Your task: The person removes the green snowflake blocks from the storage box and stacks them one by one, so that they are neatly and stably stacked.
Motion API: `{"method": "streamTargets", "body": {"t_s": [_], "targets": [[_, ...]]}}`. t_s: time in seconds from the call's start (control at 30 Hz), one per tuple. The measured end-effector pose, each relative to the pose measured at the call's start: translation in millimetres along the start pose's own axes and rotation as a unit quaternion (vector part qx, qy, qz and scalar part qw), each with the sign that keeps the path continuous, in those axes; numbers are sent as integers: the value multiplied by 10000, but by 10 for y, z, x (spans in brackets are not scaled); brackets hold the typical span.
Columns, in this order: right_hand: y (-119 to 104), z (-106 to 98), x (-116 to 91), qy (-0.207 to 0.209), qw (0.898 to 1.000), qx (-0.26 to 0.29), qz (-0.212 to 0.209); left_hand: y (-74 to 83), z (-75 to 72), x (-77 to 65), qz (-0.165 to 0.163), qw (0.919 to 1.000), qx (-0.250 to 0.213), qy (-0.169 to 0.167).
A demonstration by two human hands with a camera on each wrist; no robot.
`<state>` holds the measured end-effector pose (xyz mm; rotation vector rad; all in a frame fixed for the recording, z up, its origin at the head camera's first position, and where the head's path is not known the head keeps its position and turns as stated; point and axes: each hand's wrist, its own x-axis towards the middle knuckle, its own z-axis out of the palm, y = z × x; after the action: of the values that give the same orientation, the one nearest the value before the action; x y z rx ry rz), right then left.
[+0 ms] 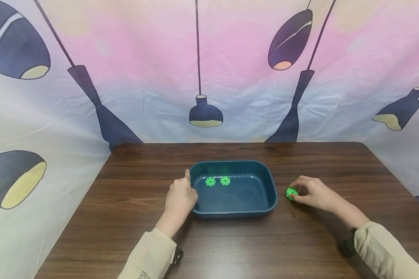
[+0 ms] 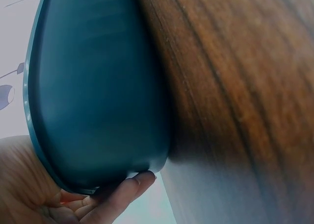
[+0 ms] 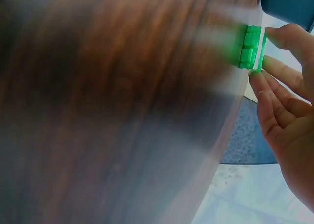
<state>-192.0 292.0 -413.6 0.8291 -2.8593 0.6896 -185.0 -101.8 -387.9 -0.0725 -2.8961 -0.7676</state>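
Note:
A dark teal rectangular plastic basin sits on the table, with two green notched discs lying inside toward its back left. My left hand holds the basin by its left side; in the left wrist view its fingers bend against the outer wall. To the right of the basin, my right hand pinches a green notched disc between thumb and fingertips. In the right wrist view, that disc stands slightly apart from a thicker green stack beneath it on the table.
The brown wood-grain table reaches back to a printed cloth with hanging lamps on it. More cloth hangs along both sides. Dark bands show at both wrists, by the beige sleeves.

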Motion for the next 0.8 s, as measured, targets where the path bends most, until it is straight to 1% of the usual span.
{"method": "streamTargets", "body": {"t_s": [0.33, 0.47, 0.8], "targets": [[-12, -1, 10, -176, 9995, -192, 170, -3, 4, 1, 10, 10000, -20, 37], [-28, -6, 15, -205, 9994, -193, 200, -1, -3, -3, -42, 10000, -66, 8], [-3, 22, 23, -175, 9996, -208, 47, -2, -1, -2, -83, 10000, -37, -16]]}}
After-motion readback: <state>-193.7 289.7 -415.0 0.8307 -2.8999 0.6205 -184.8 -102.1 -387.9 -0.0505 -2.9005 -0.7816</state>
